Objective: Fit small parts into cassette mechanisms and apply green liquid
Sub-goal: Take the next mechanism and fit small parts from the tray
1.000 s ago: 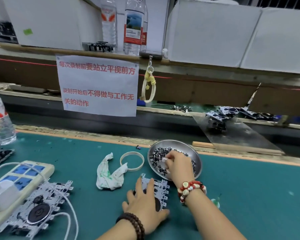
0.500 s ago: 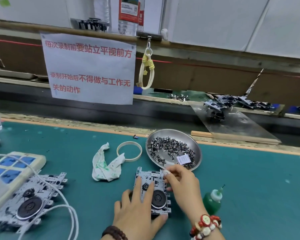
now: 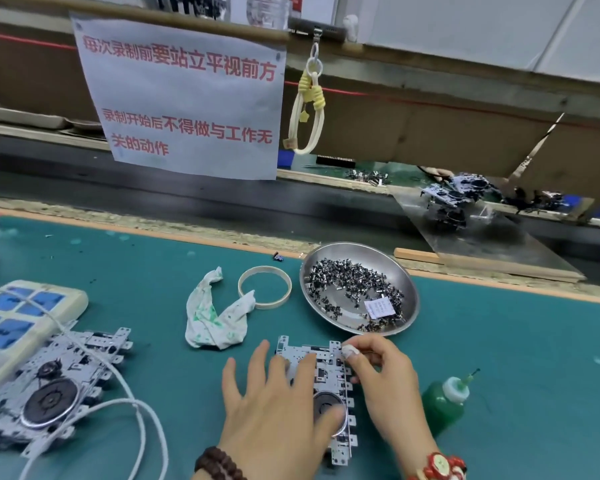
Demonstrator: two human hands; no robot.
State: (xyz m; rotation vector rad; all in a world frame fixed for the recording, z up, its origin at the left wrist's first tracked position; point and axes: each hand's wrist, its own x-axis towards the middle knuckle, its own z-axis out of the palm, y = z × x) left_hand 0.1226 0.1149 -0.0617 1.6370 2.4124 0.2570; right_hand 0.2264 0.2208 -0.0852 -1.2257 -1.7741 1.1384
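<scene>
Here the left hand point(image 3: 274, 407) lies flat, fingers straight and spread, pressing on the mechanism point(image 3: 326, 375) that sits on the green worktop point(image 3: 516, 341) near its front edge. The right hand point(image 3: 385, 379) has its fingers curled at the mechanism's far right corner, thumb and forefinger pinched together there; whatever small part they pinch is too small to make out. Just right of that hand stands a green bottle point(image 3: 444, 403) with a white nozzle. Beyond the mechanism rests a metal dish point(image 3: 409, 285) holding a heap of small parts point(image 3: 347, 282) and a slip of paper point(image 3: 380, 308). Left of the dish lie a pale ring point(image 3: 284, 289) and a stained rag point(image 3: 212, 317), the rag overlapping the ring's near edge. A second mechanism point(image 3: 49, 393) lies at far left, crossed by a white cable point(image 3: 136, 407), beside a power strip point(image 3: 25, 313)
</scene>
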